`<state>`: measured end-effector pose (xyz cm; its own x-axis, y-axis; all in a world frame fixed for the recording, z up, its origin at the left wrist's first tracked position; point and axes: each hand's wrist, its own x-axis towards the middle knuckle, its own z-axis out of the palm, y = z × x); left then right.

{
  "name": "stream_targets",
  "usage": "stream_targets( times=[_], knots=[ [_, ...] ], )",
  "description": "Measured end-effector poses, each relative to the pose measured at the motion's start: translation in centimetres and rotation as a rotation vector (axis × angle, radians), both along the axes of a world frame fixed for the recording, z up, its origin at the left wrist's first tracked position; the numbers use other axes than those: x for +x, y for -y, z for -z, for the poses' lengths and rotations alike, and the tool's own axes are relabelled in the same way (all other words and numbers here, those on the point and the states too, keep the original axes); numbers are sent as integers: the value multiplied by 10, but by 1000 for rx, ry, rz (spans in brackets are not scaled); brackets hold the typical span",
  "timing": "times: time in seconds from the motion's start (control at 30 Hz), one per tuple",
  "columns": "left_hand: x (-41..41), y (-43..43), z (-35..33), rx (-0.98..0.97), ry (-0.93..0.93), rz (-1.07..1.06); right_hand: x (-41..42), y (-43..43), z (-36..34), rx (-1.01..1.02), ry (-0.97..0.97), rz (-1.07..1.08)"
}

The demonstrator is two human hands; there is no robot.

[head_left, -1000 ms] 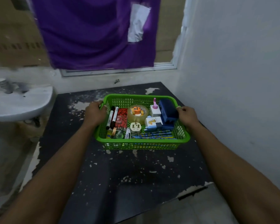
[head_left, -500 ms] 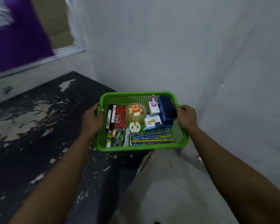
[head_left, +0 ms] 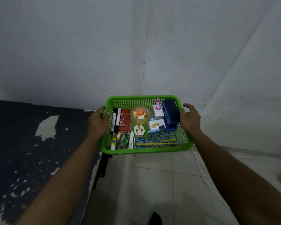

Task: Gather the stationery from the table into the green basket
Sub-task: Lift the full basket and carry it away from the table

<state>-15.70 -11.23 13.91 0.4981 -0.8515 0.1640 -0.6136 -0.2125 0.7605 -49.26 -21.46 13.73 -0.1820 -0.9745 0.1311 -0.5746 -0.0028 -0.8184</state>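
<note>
I hold the green basket [head_left: 144,99] in the air, past the right edge of the black table [head_left: 23,143] and over the tiled floor. My left hand [head_left: 98,122] grips its left wall and my right hand [head_left: 190,120] grips its right wall. Inside lie two markers [head_left: 116,120], a red notebook [head_left: 125,120], a roll of clear tape [head_left: 141,117], a white plug [head_left: 139,131], a blue stapler [head_left: 170,114], a glue bottle [head_left: 157,109], a small white box [head_left: 156,125] and several pencils [head_left: 157,141].
A grey wall corner [head_left: 144,54] stands right behind the basket. The pale tiled floor [head_left: 152,184] lies below, with a thin white cable [head_left: 199,166] running across it. The table's dark metal leg [head_left: 102,166] is under the basket's left end.
The view and the basket have swung to the right: the basket has left the table top and now hangs beyond the table's edge over the floor. Both hands keep their grip.
</note>
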Motion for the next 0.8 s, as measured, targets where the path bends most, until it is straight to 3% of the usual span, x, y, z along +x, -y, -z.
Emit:
stream_targets(
  times=[0.23,0.4,0.53,0.8],
  knots=[
    [-63,56,37,44,1,98,-73,18,38,10,-12,47],
    [-89,82,62,82,89,148,-97,35,66,62,2,120],
    [-101,102,78,106,47,186,-104,49,88,104,50,182],
    [-101,153,183,124,75,237,-112,76,163,168,74,229]
  ],
)
